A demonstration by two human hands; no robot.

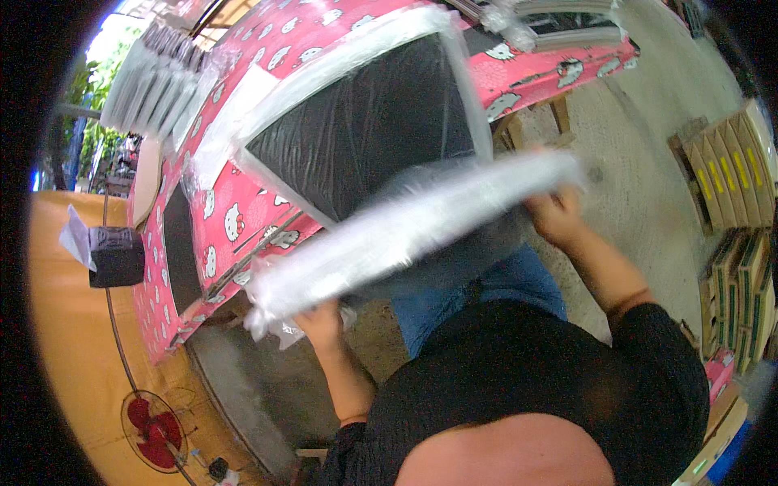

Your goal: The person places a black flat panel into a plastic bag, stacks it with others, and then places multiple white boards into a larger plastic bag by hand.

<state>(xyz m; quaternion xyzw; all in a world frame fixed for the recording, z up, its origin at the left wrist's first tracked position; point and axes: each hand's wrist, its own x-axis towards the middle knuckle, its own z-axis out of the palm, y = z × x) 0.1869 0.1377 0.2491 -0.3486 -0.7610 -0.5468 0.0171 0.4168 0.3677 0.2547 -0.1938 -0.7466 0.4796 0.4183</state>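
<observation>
Between my two hands I hold a flat panel wrapped in clear plastic [405, 235], tilted up on edge in front of my body and smeared by motion. My left hand [322, 322] grips its lower left corner, where loose film bunches up. At the upper right end, my right hand [555, 212] grips the other corner, with its fingers partly behind the plastic. Just beyond lies a second panel, black with a pale edge [365, 121], also under clear film, on the table. The held panel overlaps its near edge in this view.
The table has a pink cartoon-print cover [235, 223]. A stack of wrapped panels [154, 85] stands at its far left; more wrapped pieces [563, 24] lie far right. A black box [115, 257] and a red fan [154, 431] are at left. Cardboard packs [733, 174] line the right.
</observation>
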